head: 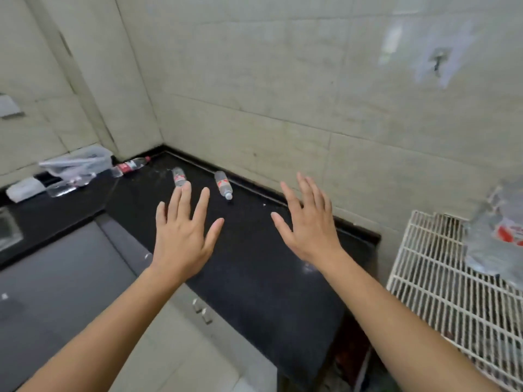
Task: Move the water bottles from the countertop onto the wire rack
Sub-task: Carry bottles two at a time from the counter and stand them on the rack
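Over the black speckled stone countertop (254, 264), both bare forearms reach forward with palms down. The left hand (184, 236) is released, its fingers straight and spread, grasping nothing. Its fingertips overlap the near end of the middle bottle (179, 176); whether they touch it cannot be told. The right hand (308, 230) is likewise released, fingers splayed and angled toward the wall, holding nothing.

Three clear plastic water bottles with red-and-white labels lie on their sides on the countertop.
- The corner bottle (130, 166) lies roughly left to right, red cap pointing into the wall corner.
- The middle bottle lies with its long axis running away from the camera; its near end is hidden behind the fingers.
- The wall-side bottle (223, 184) lies near the counter's back edge, long axis near to far, white cap pointing toward the camera.

To the right, beside the counter's end, stands the white-coated wire rack (441, 292), a grid of thin parallel bars. On its far part sits a blurred heap of rack bottles (503, 233), clear with red labels; their number cannot be told.

A clear plastic container (76, 164) sits left of the corner bottle. The wall (283, 94) is faced in pale matte tile.
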Demonstrator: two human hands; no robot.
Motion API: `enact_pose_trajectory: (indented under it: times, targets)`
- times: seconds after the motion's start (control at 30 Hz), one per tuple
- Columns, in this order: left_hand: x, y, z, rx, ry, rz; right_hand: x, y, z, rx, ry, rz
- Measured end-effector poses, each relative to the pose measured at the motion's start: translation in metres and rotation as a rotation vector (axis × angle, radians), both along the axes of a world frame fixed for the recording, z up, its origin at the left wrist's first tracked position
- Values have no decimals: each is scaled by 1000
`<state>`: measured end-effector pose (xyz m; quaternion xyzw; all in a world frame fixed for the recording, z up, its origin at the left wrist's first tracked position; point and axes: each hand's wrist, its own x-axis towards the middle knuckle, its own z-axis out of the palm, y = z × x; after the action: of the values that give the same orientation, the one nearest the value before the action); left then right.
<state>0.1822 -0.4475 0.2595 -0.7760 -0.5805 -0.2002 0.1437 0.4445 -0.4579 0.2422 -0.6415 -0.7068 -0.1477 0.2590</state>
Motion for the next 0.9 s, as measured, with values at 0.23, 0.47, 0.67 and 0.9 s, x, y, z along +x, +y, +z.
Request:
enact_pose_trajectory:
  times: [0.23, 0.47, 0.67, 0.9]
  targets:
    - [-159, 22, -4, -57, 68, 129, -157, 64, -11, -93, -28, 79]
    - [-220, 75, -16, -103, 76, 150, -220, 120, -18, -90, -59, 150]
    - [-231, 160, -31, -113, 93, 92, -231, 193, -38, -118, -23, 110]
    - [-229, 316, -40, -202, 135, 59, -227, 321, -58, -152, 43, -8]
